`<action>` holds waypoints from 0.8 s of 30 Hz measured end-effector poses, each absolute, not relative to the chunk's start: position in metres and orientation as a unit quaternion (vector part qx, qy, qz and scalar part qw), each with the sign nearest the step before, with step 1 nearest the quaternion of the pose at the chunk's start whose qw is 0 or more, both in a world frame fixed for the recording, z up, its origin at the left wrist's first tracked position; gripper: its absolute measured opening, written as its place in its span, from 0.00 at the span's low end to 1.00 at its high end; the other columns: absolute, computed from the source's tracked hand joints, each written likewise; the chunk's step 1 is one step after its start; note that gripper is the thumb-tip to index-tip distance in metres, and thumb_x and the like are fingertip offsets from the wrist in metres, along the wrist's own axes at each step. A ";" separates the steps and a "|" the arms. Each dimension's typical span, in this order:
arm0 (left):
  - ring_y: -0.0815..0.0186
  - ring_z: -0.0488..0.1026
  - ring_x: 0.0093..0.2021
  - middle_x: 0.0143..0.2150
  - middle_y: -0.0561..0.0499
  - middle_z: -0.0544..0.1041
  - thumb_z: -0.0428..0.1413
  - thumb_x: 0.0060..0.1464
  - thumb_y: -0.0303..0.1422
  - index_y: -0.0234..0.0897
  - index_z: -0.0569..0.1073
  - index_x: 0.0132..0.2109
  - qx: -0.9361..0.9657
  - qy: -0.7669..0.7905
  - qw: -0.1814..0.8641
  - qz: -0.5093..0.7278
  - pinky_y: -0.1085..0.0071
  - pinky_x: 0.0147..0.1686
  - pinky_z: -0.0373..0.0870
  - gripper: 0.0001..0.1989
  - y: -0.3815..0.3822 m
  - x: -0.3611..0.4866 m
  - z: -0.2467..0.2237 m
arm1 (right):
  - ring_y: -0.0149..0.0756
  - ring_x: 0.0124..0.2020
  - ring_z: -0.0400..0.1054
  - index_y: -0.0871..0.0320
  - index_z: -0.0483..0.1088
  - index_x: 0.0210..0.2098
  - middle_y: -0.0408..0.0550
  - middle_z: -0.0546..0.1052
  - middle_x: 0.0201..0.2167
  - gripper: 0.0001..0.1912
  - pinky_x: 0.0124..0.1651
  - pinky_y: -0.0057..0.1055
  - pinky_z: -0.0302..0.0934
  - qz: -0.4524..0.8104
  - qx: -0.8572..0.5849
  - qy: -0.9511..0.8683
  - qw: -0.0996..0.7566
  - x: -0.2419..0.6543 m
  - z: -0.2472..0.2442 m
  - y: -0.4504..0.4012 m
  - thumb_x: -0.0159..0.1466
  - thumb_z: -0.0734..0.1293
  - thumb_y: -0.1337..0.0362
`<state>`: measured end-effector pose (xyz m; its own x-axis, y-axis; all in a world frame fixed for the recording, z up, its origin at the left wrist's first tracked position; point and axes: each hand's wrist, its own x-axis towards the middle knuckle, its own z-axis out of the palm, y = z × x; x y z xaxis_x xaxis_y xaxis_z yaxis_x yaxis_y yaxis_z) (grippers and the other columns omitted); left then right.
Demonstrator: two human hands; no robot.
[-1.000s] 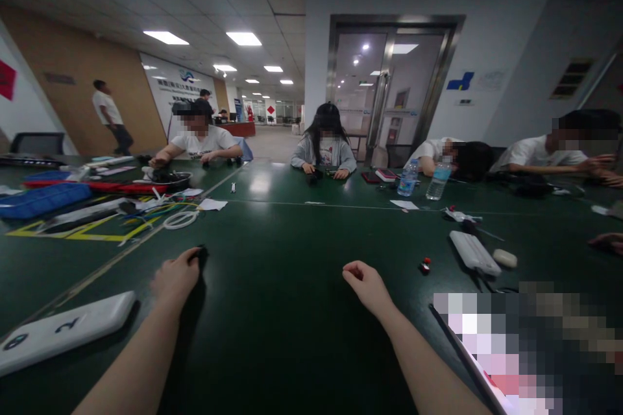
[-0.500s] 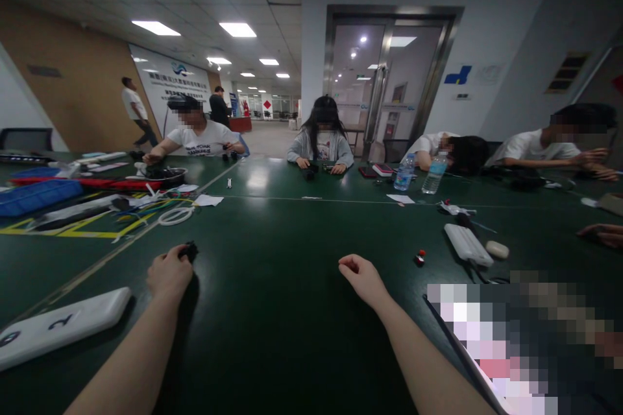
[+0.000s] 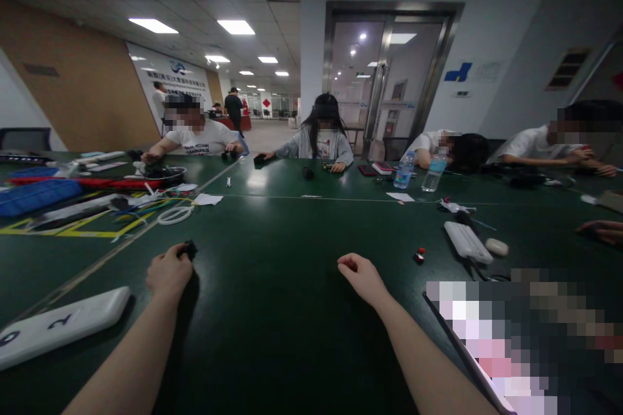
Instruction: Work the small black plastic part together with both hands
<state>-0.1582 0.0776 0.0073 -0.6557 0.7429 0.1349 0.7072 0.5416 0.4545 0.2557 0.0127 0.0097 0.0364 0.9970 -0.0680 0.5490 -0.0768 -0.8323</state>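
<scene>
At the left of the green tabletop [image 3: 263, 311], my left hand [image 3: 169, 272] is closed on a small black object [image 3: 189, 249]. Only the object's jagged far end sticks out past my fingertips, so its kind is unclear. My right hand [image 3: 361, 275] rests on the table right of centre, its fingers curled and thumb against them; nothing shows in it. A small red and black item [image 3: 419, 255] lies to the right of that hand. Beside my left forearm is a white power bank [image 3: 73, 324] with dark markings.
At the right lie a white adapter-like block [image 3: 467, 243], a cream case [image 3: 497, 247] and a blurred-out screen [image 3: 472, 331]. Water bottles [image 3: 403, 170] stand farther back. Cables [image 3: 176, 214] and a blue tray [image 3: 41, 198] occupy the left. Several people sit around the table.
My hands stay in place. The person opposite has moved one hand outward to the left with a black object, leaving another black piece on the table. People in the background have walked.
</scene>
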 end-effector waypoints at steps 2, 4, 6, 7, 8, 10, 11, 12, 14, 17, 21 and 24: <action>0.46 0.68 0.51 0.53 0.38 0.69 0.48 0.55 0.37 0.44 0.70 0.55 0.413 0.877 0.040 0.242 0.54 0.45 0.68 0.21 0.078 -0.158 0.008 | 0.35 0.42 0.69 0.56 0.71 0.42 0.45 0.74 0.40 0.11 0.45 0.33 0.62 0.353 -0.645 -0.598 0.318 0.255 0.010 0.012 0.60 0.63 0.64; 0.47 0.69 0.51 0.53 0.38 0.69 0.47 0.55 0.37 0.44 0.70 0.55 0.413 0.877 0.041 0.244 0.55 0.45 0.68 0.21 0.078 -0.158 0.007 | 0.35 0.42 0.69 0.56 0.71 0.42 0.45 0.74 0.40 0.10 0.45 0.33 0.62 0.352 -0.647 -0.597 0.317 0.255 0.010 0.011 0.60 0.63 0.64; 0.47 0.68 0.51 0.53 0.38 0.69 0.47 0.55 0.37 0.44 0.69 0.56 0.412 0.877 0.040 0.245 0.55 0.45 0.67 0.21 0.077 -0.158 0.008 | 0.35 0.41 0.69 0.56 0.71 0.41 0.45 0.74 0.40 0.10 0.45 0.33 0.62 0.352 -0.644 -0.600 0.318 0.255 0.011 0.011 0.61 0.63 0.64; 0.46 0.68 0.51 0.53 0.37 0.69 0.47 0.55 0.37 0.43 0.68 0.57 0.410 0.877 0.040 0.246 0.54 0.45 0.67 0.22 0.077 -0.157 0.008 | 0.34 0.41 0.69 0.56 0.71 0.41 0.45 0.74 0.40 0.10 0.45 0.33 0.62 0.352 -0.643 -0.601 0.317 0.255 0.011 0.011 0.61 0.63 0.64; 0.46 0.68 0.52 0.53 0.36 0.69 0.47 0.55 0.37 0.41 0.65 0.59 0.408 0.878 0.039 0.249 0.54 0.46 0.66 0.24 0.077 -0.157 0.008 | 0.34 0.41 0.69 0.56 0.71 0.41 0.45 0.74 0.40 0.10 0.45 0.33 0.62 0.352 -0.643 -0.602 0.316 0.255 0.011 0.012 0.61 0.63 0.64; 0.45 0.67 0.53 0.54 0.33 0.68 0.47 0.55 0.38 0.36 0.60 0.62 0.401 0.878 0.035 0.260 0.54 0.47 0.66 0.28 0.076 -0.155 0.009 | 0.34 0.41 0.69 0.56 0.71 0.41 0.45 0.74 0.40 0.10 0.45 0.33 0.62 0.354 -0.642 -0.603 0.316 0.255 0.011 0.012 0.60 0.63 0.64; 0.44 0.66 0.53 0.54 0.32 0.68 0.47 0.55 0.39 0.33 0.58 0.62 0.398 0.878 0.033 0.265 0.54 0.48 0.65 0.29 0.075 -0.155 0.010 | 0.35 0.41 0.69 0.56 0.71 0.41 0.45 0.74 0.40 0.10 0.45 0.33 0.62 0.355 -0.642 -0.602 0.315 0.255 0.011 0.012 0.60 0.63 0.64; 0.44 0.66 0.54 0.54 0.30 0.67 0.47 0.54 0.39 0.30 0.58 0.62 0.398 0.877 0.032 0.266 0.54 0.48 0.65 0.30 0.075 -0.154 0.010 | 0.35 0.41 0.69 0.56 0.71 0.41 0.45 0.74 0.40 0.10 0.45 0.33 0.62 0.355 -0.643 -0.601 0.315 0.255 0.011 0.012 0.60 0.63 0.64; 0.44 0.65 0.54 0.55 0.29 0.67 0.47 0.54 0.39 0.26 0.60 0.61 0.399 0.878 0.033 0.262 0.54 0.50 0.64 0.30 0.075 -0.154 0.010 | 0.35 0.41 0.69 0.56 0.70 0.42 0.45 0.74 0.40 0.10 0.45 0.33 0.62 0.357 -0.644 -0.599 0.314 0.256 0.011 0.011 0.60 0.63 0.64; 0.44 0.66 0.54 0.54 0.29 0.67 0.47 0.54 0.39 0.25 0.63 0.59 0.398 0.882 0.033 0.252 0.55 0.49 0.64 0.29 0.076 -0.154 0.010 | 0.35 0.41 0.69 0.55 0.70 0.41 0.45 0.74 0.40 0.10 0.45 0.33 0.62 0.359 -0.643 -0.598 0.315 0.256 0.011 0.011 0.60 0.63 0.64; 0.44 0.67 0.52 0.53 0.30 0.68 0.47 0.53 0.38 0.28 0.68 0.56 0.400 0.883 0.033 0.244 0.55 0.46 0.66 0.26 0.076 -0.155 0.010 | 0.35 0.40 0.69 0.56 0.71 0.41 0.45 0.74 0.39 0.10 0.45 0.34 0.62 0.353 -0.642 -0.603 0.315 0.256 0.011 0.011 0.60 0.63 0.64; 0.44 0.67 0.52 0.53 0.31 0.68 0.48 0.52 0.37 0.31 0.69 0.55 0.396 0.885 0.044 0.241 0.54 0.46 0.66 0.25 0.077 -0.156 0.010 | 0.35 0.40 0.69 0.56 0.71 0.41 0.45 0.74 0.39 0.10 0.44 0.34 0.62 0.354 -0.642 -0.600 0.319 0.255 0.011 0.011 0.60 0.63 0.63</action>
<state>-0.1559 0.0767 0.0100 -0.6830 0.7217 0.1124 0.6791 0.5708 0.4615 0.2548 0.0106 0.0112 0.0281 0.9970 -0.0715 0.5449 -0.0753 -0.8351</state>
